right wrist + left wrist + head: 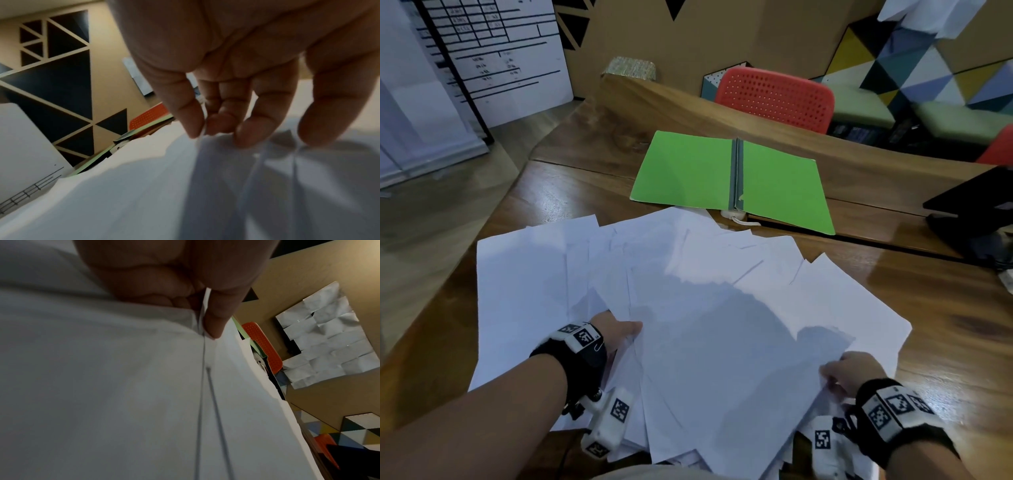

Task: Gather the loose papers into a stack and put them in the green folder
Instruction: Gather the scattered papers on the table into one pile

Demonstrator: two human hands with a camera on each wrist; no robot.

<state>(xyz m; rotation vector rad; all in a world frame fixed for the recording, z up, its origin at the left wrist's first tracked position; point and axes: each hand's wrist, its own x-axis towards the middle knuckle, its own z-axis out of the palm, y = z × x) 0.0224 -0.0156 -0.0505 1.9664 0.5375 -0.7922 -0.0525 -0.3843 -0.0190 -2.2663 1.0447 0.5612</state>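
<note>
The loose papers [688,291] lie fanned across the near part of the desk [945,308], overlapping at many angles, their lower corners hanging over the near edge towards you. None of them is squared up with the rest, so the gathering has barely begun.

Your left hand [619,334] is tucked into the left side of the spread; the left wrist view shows the thumb and curled fingers [216,316] pinching the edge of at least one sheet. Your right hand [849,373] sits at the right side near the desk's near edge, and in the right wrist view its fingertips [246,134] are bunched on a rumpled fold of paper, thumb opposite, so it too is gripping a sheet rather than resting flat. How many sheets each hand has caught, I cannot tell.

The green folder [688,171] lies open and flat further back on the desk, just beyond the far edge of the papers, spine towards you, both leaves bare. Nothing has gone into it yet.

What is left, as I judge it: draw the sheets inward from both sides, square them into one stack, lay the stack on a leaf of the folder.

A red chair [774,97] stands behind the desk.
</note>
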